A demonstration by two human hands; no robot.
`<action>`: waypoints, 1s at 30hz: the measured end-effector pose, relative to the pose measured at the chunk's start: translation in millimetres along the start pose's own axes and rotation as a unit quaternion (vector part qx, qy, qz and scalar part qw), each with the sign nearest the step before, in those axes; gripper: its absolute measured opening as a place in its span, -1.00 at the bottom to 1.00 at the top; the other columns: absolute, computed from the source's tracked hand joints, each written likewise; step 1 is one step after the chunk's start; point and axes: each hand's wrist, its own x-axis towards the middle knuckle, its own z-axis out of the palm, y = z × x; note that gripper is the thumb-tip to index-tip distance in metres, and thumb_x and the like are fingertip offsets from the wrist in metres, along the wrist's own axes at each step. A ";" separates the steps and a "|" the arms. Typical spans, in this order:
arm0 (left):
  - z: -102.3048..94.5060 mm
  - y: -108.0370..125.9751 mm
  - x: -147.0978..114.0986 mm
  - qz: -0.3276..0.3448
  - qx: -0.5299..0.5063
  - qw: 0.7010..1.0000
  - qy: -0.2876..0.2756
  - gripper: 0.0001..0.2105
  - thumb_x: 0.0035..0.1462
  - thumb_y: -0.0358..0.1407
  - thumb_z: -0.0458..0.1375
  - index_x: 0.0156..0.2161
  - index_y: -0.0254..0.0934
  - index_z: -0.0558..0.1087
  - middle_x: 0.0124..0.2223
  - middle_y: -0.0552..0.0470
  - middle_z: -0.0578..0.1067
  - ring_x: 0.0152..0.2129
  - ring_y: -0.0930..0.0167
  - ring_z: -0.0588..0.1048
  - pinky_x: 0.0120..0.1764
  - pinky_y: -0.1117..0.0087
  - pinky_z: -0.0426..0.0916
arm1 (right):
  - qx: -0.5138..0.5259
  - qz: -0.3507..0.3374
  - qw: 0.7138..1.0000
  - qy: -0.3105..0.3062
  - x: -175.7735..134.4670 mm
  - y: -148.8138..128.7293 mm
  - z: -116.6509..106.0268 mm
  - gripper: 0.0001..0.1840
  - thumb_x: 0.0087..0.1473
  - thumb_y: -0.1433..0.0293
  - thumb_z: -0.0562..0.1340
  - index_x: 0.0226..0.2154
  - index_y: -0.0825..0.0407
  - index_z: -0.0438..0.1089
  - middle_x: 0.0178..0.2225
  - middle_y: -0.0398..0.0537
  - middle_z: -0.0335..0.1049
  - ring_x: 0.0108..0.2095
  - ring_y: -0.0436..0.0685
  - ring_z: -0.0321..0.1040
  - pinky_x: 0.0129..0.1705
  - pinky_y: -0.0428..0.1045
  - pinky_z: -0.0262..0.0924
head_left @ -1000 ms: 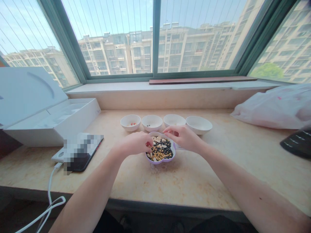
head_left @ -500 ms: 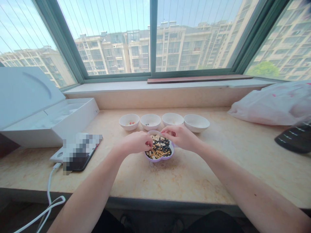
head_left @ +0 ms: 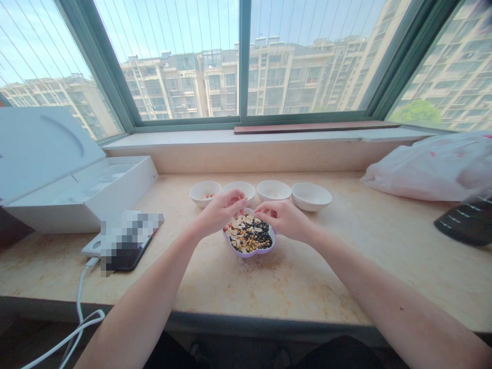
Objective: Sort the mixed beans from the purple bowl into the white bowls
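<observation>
Pixelation masks most of the phone [head_left: 134, 264]. The left hand [head_left: 223, 210], fingers narrowed, hold unclear, hovers over the purple bowl [head_left: 248, 254], back from the counter's [head_left: 307, 292] front edge; the right hand [head_left: 286, 216], fingers bent, hold unclear, is at its rim.

Centre: lilac lobed plastic bowl [head_left: 249, 254], smooth, semi-gloss. 12 o'clock: round white bowls [head_left: 273, 197], smooth; ceramic or plastic, can't tell. 2: crinkled translucent white plastic bag [head_left: 426, 169]. 10: matt white cardboard box [head_left: 111, 195]. Beige mottled countertop [head_left: 269, 292]: smooth, stone-like.
</observation>
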 end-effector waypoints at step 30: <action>9.5 -13.3 1.9 0.150 0.261 0.946 0.123 -0.87 0.22 -0.30 0.19 -0.34 -0.27 0.52 -0.37 0.06 0.51 -0.45 0.48 0.44 -0.31 0.44 0.29 | -0.016 -0.014 1.000 -0.003 -0.3 0.6 -0.5 -0.77 0.23 0.33 0.20 -0.32 0.05 0.57 -0.45 -0.10 0.54 -0.45 0.02 0.36 -0.37 -0.05 0.13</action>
